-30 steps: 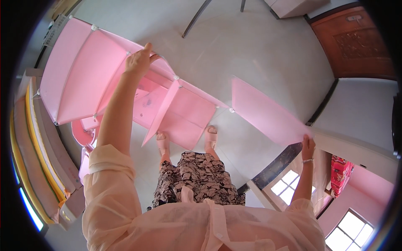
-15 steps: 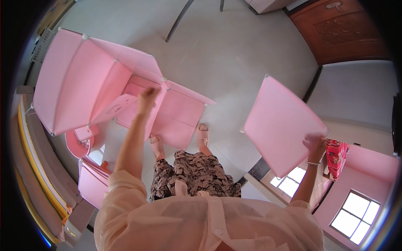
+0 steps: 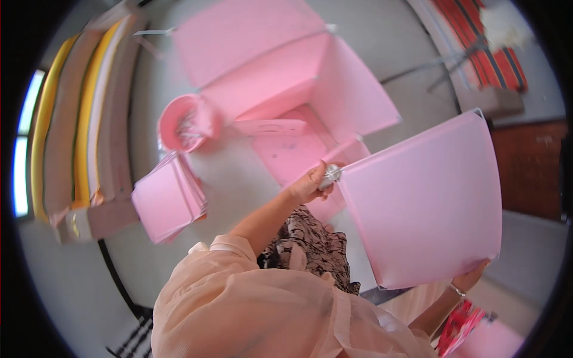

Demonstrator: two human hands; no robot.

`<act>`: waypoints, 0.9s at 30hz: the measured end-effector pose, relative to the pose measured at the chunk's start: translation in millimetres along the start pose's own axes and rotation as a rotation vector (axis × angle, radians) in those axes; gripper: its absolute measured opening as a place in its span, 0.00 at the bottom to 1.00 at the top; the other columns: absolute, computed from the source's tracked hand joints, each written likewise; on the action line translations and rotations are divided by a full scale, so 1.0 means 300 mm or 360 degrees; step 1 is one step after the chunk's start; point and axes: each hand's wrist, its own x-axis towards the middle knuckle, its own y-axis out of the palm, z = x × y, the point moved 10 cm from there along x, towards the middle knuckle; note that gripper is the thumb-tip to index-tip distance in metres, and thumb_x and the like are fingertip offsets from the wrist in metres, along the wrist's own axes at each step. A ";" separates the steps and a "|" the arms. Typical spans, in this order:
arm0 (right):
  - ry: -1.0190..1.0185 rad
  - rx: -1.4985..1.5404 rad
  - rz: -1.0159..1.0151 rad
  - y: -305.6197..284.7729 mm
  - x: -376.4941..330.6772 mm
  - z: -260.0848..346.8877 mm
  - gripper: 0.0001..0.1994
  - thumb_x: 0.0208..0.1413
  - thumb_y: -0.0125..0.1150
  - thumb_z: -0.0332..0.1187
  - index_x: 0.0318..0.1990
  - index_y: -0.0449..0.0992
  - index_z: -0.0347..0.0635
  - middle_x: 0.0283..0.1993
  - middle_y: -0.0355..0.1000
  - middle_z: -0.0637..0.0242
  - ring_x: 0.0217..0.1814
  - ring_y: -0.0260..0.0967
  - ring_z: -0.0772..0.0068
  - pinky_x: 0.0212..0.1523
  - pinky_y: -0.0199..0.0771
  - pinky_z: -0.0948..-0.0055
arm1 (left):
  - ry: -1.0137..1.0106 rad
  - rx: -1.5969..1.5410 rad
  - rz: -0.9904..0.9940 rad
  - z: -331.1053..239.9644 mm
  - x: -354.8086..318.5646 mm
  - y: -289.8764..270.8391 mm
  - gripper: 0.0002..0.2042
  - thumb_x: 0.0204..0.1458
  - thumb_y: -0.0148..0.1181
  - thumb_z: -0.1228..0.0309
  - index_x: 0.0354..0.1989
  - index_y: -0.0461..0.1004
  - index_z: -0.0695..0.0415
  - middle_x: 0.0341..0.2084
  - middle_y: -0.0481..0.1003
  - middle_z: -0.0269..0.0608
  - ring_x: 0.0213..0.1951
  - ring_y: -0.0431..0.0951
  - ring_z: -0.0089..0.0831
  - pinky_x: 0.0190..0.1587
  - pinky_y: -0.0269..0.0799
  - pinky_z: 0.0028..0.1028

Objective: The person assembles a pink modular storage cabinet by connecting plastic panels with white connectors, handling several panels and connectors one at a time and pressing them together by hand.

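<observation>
A square pink panel with a thin rim is held up on the right. My right hand grips its lower right edge, with the fingers partly hidden behind the panel. At the upper left corner, my left hand is closed on a round white connector, which touches that corner. Just beyond my left hand stands a partly built pink panel cabinet, with open compartments and white connectors at its corners. A small printed pink panel juts from it.
On the floor to the left are a pink bucket with small pale pieces inside and a stack of pink panels. A sofa with yellow trim lines the far left. A striped seat is at the upper right, a brown door below it.
My left hand has moved from the cabinet rightward to the held panel's corner, now with a white connector. The view has turned left, and my right hand still holds the panel.
</observation>
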 end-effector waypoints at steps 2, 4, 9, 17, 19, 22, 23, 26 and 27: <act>0.0005 0.0032 0.0216 0.161 -0.046 0.031 0.27 0.52 0.37 0.50 0.52 0.54 0.39 0.52 0.54 0.65 0.51 0.54 0.69 0.50 0.56 0.71 | 0.0109 0.0017 -0.0095 -0.118 -0.124 -0.036 0.28 0.43 0.34 0.42 0.42 0.61 0.52 0.19 0.64 0.33 0.17 0.63 0.19 0.14 0.59 0.18; 0.0010 -0.0055 0.0347 0.277 -0.106 0.056 0.26 0.53 0.35 0.49 0.52 0.54 0.39 0.52 0.55 0.64 0.50 0.55 0.68 0.49 0.57 0.70 | 0.0126 0.0189 -0.0300 -0.161 -0.249 -0.072 0.23 0.46 0.38 0.45 0.33 0.64 0.53 0.16 0.64 0.33 0.15 0.63 0.18 0.14 0.57 0.17; -0.0783 -0.0648 0.0801 0.435 -0.104 0.124 0.24 0.55 0.31 0.46 0.50 0.55 0.34 0.52 0.55 0.61 0.50 0.56 0.69 0.48 0.58 0.71 | 0.0295 0.0580 -0.0772 -0.182 -0.440 -0.078 0.16 0.49 0.42 0.55 0.24 0.63 0.57 0.11 0.62 0.33 0.12 0.61 0.18 0.11 0.53 0.16; -0.0165 -0.0381 0.0760 0.605 -0.188 -0.059 0.24 0.55 0.32 0.45 0.48 0.56 0.30 0.48 0.57 0.59 0.47 0.57 0.70 0.46 0.59 0.73 | 0.0661 -0.0866 -0.1501 -0.035 -0.640 -0.289 0.15 0.48 0.39 0.59 0.17 0.57 0.57 0.07 0.58 0.35 0.08 0.56 0.24 0.09 0.47 0.23; -0.0051 -0.0254 0.0550 0.647 -0.317 -0.091 0.24 0.54 0.35 0.45 0.48 0.56 0.30 0.47 0.58 0.59 0.46 0.57 0.69 0.45 0.59 0.73 | 0.0593 -0.1081 -0.1615 -0.009 -0.703 -0.345 0.16 0.47 0.37 0.57 0.16 0.56 0.56 0.07 0.58 0.36 0.08 0.54 0.25 0.10 0.48 0.23; -0.0132 -0.0239 0.0572 0.651 -0.389 -0.094 0.24 0.54 0.37 0.44 0.48 0.56 0.30 0.47 0.58 0.58 0.46 0.57 0.69 0.44 0.59 0.73 | 0.0590 -0.1228 -0.1812 0.093 -0.793 -0.501 0.17 0.47 0.40 0.54 0.16 0.59 0.54 0.08 0.60 0.34 0.11 0.57 0.25 0.13 0.51 0.23; -0.0136 -0.0239 0.0588 0.661 -0.416 -0.092 0.24 0.54 0.37 0.44 0.48 0.56 0.30 0.47 0.58 0.58 0.46 0.57 0.69 0.44 0.59 0.73 | 0.0603 -0.1241 -0.1813 0.116 -0.818 -0.547 0.17 0.47 0.40 0.54 0.16 0.59 0.54 0.08 0.60 0.34 0.11 0.57 0.25 0.13 0.51 0.23; -0.0227 -0.0380 0.0581 0.716 -0.490 -0.094 0.22 0.54 0.37 0.42 0.47 0.57 0.30 0.46 0.58 0.60 0.45 0.57 0.70 0.44 0.59 0.74 | 0.0222 -0.1124 -0.1971 0.234 -0.886 -0.740 0.15 0.42 0.49 0.51 0.21 0.65 0.51 0.12 0.65 0.31 0.13 0.62 0.25 0.14 0.54 0.25; -0.0309 -0.0480 0.0571 0.735 -0.507 -0.108 0.20 0.54 0.38 0.41 0.42 0.60 0.30 0.41 0.60 0.62 0.41 0.58 0.73 0.40 0.60 0.75 | 0.0225 -0.1126 -0.1961 0.254 -0.903 -0.811 0.15 0.42 0.49 0.51 0.21 0.65 0.51 0.12 0.65 0.31 0.13 0.62 0.25 0.14 0.54 0.25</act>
